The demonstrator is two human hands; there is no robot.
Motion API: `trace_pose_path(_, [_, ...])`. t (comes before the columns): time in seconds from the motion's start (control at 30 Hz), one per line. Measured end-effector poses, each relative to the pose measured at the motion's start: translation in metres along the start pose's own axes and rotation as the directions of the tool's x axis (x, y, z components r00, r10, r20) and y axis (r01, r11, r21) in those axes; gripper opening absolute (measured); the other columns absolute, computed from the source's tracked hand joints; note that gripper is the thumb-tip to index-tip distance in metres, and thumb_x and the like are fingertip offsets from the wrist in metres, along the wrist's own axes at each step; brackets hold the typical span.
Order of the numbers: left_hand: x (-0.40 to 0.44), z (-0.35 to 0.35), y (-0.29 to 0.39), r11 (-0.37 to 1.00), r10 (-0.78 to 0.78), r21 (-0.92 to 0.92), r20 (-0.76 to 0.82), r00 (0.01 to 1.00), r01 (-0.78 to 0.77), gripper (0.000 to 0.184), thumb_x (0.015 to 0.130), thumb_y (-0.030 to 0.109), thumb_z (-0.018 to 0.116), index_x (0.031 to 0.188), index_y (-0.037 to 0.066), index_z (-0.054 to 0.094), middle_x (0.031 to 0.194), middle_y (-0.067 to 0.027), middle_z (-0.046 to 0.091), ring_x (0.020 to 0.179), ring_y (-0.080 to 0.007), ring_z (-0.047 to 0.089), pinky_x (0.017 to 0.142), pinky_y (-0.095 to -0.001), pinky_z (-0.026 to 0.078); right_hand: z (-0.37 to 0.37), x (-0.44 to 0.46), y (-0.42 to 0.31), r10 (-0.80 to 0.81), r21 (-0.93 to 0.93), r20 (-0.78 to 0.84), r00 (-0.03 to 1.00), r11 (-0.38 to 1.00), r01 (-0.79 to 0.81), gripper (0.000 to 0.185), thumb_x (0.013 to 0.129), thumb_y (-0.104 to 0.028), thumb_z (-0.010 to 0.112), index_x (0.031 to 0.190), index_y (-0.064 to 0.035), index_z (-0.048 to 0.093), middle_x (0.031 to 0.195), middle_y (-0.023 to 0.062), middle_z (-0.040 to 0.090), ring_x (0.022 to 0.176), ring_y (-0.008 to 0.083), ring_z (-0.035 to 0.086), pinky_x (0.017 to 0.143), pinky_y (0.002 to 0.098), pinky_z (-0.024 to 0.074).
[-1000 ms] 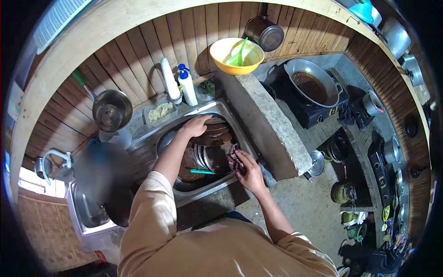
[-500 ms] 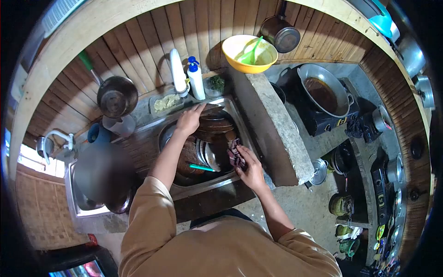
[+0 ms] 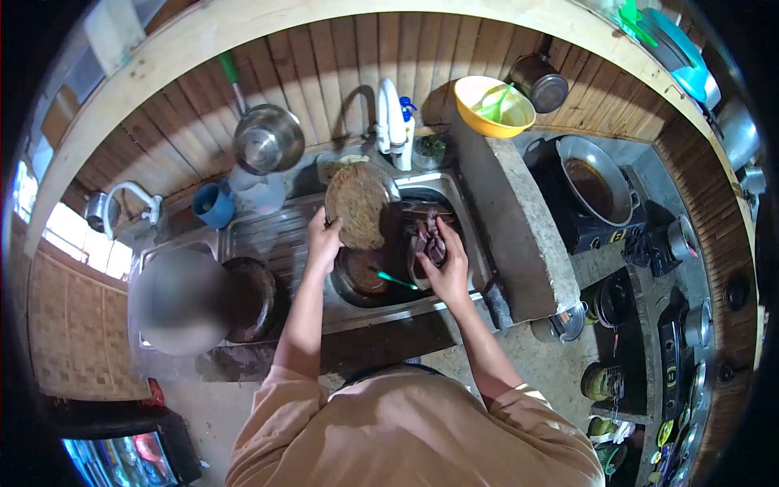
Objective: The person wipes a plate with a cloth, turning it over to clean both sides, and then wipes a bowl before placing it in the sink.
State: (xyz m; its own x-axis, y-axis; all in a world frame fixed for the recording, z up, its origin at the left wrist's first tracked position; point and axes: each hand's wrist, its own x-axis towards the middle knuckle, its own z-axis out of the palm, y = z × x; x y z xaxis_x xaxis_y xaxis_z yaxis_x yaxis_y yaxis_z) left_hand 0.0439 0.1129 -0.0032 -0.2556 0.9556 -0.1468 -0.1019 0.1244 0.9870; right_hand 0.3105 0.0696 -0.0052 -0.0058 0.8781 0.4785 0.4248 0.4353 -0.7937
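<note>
A round brown-stained pan or lid [image 3: 361,207] is raised and tilted over the sink [image 3: 479,243], with my left hand [image 3: 324,242] closed on its lower left edge. My right hand [image 3: 446,264] grips a dark red-and-white crumpled cloth [image 3: 430,242] above the right part of the basin. Beneath the hands, a brown round dish [image 3: 361,272] and a green-handled utensil [image 3: 395,280] lie in the basin. Other dishes there are partly hidden by the right hand and the pan.
A white faucet [image 3: 389,114] and a pump bottle [image 3: 406,142] stand behind the sink. A yellow bowl [image 3: 495,122] rests on the concrete divider [image 3: 527,211]. A large wok [image 3: 596,183] sits on the stove at right. A blue mug [image 3: 213,207] is at left.
My left hand has drawn back from the basin's rear and lifted the round brown-stained piece. My right hand still holds the cloth. The view has shifted, moving the sink rightward in frame.
</note>
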Motion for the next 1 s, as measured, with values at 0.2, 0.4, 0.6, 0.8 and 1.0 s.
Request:
trace_pose_path(0.2, [-0.075,-0.033,-0.014,0.947,0.007,-0.320,0.018,1.000,-0.001,0.042,0.105,0.011,0.060,0.147,0.012,0.055,0.131,-0.0046,0.066,0.112,-0.0166,0.067,0.078,-0.0357,0.063,0.080,0.021,-0.049,-0.188,0.002,0.175,0.966,0.982,0.191,0.075,0.095,-0.027,0.073,0.156,0.0007,0.039,0.158,0.0299,0.040,0.150,0.0454,0.035,0.122,0.0480,0.0340])
trace_pose_path(0.4, [-0.098,-0.083,-0.014,0.879,0.018,-0.471,-0.118,0.993,-0.072,0.043,0.101,0.003,0.064,0.143,0.009,0.059,0.124,-0.0016,0.067,0.102,-0.0094,0.065,0.071,-0.0255,0.056,0.110,-0.018,-0.107,-0.425,-0.005,0.539,0.727,0.862,0.508,0.055,0.088,-0.011,0.073,0.141,-0.0010,0.061,0.144,0.0234,0.059,0.143,0.0417,0.047,0.121,0.0535,0.0353])
trace_pose_path(0.6, [-0.122,-0.119,-0.011,0.919,0.098,-0.377,-0.063,0.993,-0.115,0.041,0.102,-0.001,0.059,0.142,0.003,0.058,0.127,-0.0059,0.068,0.110,-0.0135,0.067,0.088,-0.0318,0.060,0.116,-0.012,-0.096,-0.444,-0.218,0.391,0.806,0.806,0.550,0.057,0.085,-0.005,0.075,0.140,-0.0020,0.061,0.147,0.0204,0.057,0.142,0.0441,0.048,0.120,0.0544,0.0364])
trace_pose_path(0.8, [-0.133,-0.130,-0.009,0.892,0.126,-0.438,0.003,0.992,-0.112,0.043,0.100,0.004,0.068,0.142,0.004,0.059,0.114,0.0007,0.070,0.094,-0.0051,0.065,0.068,-0.0208,0.054,0.147,-0.024,-0.159,-0.494,-0.085,0.388,0.778,0.821,0.564,0.056,0.088,-0.005,0.069,0.143,0.0022,0.056,0.148,0.0251,0.052,0.144,0.0483,0.042,0.120,0.0582,0.0347])
trace_pose_path(1.0, [-0.141,-0.157,-0.005,0.860,0.118,-0.498,-0.014,0.993,-0.110,0.045,0.100,0.000,0.064,0.144,0.004,0.058,0.120,-0.0035,0.070,0.101,-0.0096,0.067,0.080,-0.0283,0.061,0.124,-0.056,-0.143,-0.420,-0.155,0.517,0.746,0.811,0.564,0.060,0.084,-0.004,0.072,0.142,-0.0019,0.059,0.149,0.0216,0.054,0.144,0.0427,0.047,0.120,0.0591,0.0351])
